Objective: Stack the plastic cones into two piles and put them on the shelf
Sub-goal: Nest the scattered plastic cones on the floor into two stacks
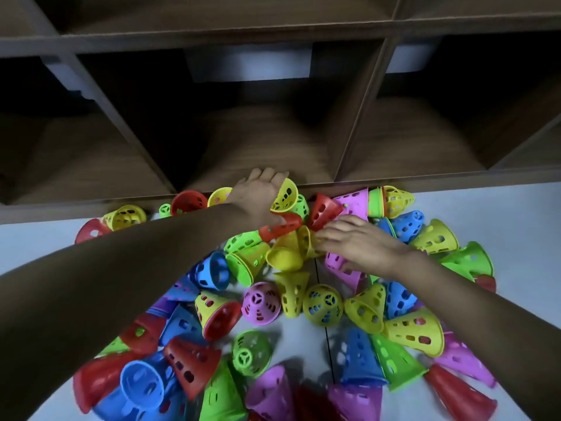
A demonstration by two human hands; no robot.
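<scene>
By the brown shelf (273,141) on pale floor (299,344), left hand (261,192) grips yellow cone (287,196); right hand (361,244) touches cones (305,238).

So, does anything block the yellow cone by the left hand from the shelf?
Nothing visible. The yellow cone by the left hand lies at the front edge of the shelf; the compartment behind is open.
</scene>
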